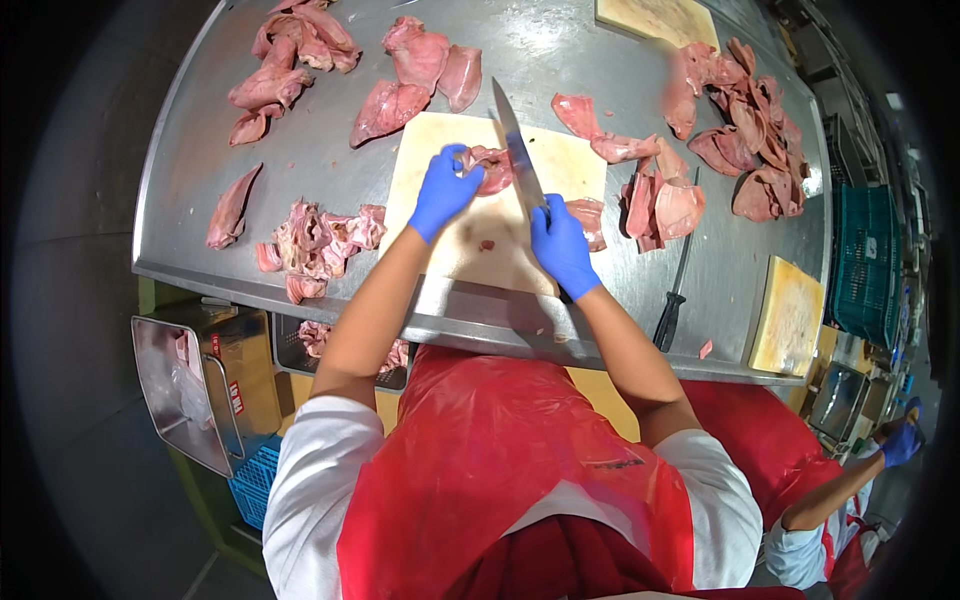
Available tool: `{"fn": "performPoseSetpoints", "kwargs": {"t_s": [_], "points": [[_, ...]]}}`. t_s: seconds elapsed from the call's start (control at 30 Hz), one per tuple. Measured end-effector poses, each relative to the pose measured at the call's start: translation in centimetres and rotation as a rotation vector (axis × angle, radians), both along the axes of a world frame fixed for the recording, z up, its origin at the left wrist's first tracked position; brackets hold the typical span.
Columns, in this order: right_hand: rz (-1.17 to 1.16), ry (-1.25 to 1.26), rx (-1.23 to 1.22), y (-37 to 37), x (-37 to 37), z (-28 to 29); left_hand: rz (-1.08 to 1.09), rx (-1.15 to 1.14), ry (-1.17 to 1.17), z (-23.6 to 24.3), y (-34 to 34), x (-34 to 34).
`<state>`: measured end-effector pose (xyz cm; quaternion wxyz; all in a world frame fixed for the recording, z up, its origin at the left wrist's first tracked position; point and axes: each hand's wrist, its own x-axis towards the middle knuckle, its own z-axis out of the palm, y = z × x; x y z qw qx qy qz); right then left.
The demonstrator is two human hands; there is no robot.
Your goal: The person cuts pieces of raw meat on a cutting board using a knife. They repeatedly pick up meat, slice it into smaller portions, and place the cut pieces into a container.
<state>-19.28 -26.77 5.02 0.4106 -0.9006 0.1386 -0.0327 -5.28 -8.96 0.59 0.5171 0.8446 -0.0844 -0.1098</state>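
My left hand (445, 192), in a blue glove, grips a pink piece of meat (489, 172) on the pale cutting board (430, 270) at the centre. My right hand (560, 245), gloved in blue, is closed on the handle of a long knife (512, 135), whose blade points away from me alongside that piece, at its right. A small dark scrap (487, 245) lies lower on the board, and another meat piece (587, 224) rests at its right edge, partly behind my right hand. Left of the board is a heap of pale cut pieces (310, 240).
More meat (750, 130) covers parts of the steel table (200, 180). A black-handled rod (670, 315) and another board (785, 315) lie at right. A steel bin (160, 390) and trays stand below left. A green crate (865, 260) and a co-worker's gloved hand (903, 440) are at far right.
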Motion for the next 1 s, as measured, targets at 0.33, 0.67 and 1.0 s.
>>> {"fn": "performPoseSetpoints", "kwargs": {"t_s": [0.33, 0.67, 1.0], "points": [[0.251, 0.161, -0.411, 0.1, -4.3, -0.1, 0.035, -0.002, -0.257, -1.3, -0.2, -2.1], [0.219, 0.259, -0.206, 0.1, 3.2, -4.1, 0.003, 0.086, -0.102, -1.4, -1.1, 1.5], [-0.24, 0.301, 0.508, -4.5, -14.7, 2.7, -0.351, 0.385, -0.82, -0.4, -5.1, 0.9]]}}
